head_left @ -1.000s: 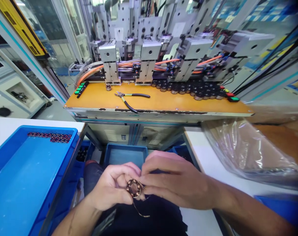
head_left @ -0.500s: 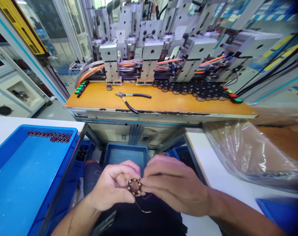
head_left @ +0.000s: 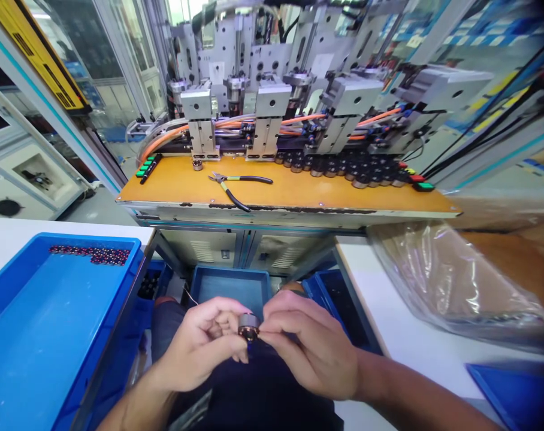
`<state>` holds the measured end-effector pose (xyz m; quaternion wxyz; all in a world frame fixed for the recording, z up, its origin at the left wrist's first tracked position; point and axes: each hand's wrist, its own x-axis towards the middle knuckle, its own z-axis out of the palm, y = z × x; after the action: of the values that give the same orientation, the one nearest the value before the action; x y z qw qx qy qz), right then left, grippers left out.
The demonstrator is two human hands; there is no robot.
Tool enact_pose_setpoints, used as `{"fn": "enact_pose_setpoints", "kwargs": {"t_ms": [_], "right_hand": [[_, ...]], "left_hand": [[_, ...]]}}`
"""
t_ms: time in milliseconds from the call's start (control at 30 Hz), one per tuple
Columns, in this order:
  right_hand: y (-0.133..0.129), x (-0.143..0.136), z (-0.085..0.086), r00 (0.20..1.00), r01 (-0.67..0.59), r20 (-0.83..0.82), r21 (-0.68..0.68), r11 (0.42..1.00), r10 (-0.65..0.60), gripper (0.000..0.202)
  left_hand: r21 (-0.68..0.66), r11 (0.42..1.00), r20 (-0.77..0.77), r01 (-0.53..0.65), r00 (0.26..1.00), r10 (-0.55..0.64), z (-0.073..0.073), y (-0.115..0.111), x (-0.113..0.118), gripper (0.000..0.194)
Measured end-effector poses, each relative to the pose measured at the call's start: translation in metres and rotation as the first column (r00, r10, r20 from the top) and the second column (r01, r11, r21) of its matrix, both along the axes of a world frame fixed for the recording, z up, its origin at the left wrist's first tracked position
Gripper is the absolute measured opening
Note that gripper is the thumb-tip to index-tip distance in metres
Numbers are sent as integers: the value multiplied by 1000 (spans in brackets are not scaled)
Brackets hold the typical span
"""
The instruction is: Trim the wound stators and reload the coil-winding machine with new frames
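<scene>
Both forearms came in low and met over the lap. The left hand (head_left: 200,347) and right hand (head_left: 310,350) faced each other, fingertips pinched together on the small wound coil (head_left: 248,326) between them.

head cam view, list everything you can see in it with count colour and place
wound coil: one, copper and dark, pinched between both hands
pliers: one, black and yellow-green handles, on the orange bench top
orange bench top: one, ahead, under the machine
machine: grey metal blocks with orange hoses, at the back
dark round parts: a row, black, right part of the bench
blue tray: one, left, small dark parts along its far edge
small blue bin: one, below the bench
plastic bag: one, clear, right
left hand: on the coil
right hand: on the coil
</scene>
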<state>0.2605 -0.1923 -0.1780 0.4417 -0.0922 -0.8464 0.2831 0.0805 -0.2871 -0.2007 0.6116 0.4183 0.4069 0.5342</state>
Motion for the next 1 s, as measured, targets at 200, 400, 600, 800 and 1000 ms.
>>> {"fn": "enact_pose_setpoints", "kwargs": {"t_ms": [200, 400, 600, 800, 1000], "right_hand": [[-5, -2, -2, 990, 141, 2, 9, 990, -141, 9], [-4, -2, 0, 993, 115, -8, -33, 993, -115, 9], [2, -1, 0, 997, -4, -71, 169, 986, 16, 11], [6, 1, -5, 998, -24, -45, 231, 973, 35, 10], [6, -1, 0, 998, 51, 23, 250, 967, -59, 15]], "left_hand": [[139, 987, 100, -77, 993, 63, -1, 2, 6, 29], [288, 949, 246, -128, 968, 56, -6, 4, 3, 24], [144, 988, 386, -61, 923, 0, -5, 10, 6, 38], [-67, 980, 258, 187, 952, -164, -3, 14, 6, 37], [-57, 992, 262, 111, 961, -93, -7, 13, 8, 31]]}}
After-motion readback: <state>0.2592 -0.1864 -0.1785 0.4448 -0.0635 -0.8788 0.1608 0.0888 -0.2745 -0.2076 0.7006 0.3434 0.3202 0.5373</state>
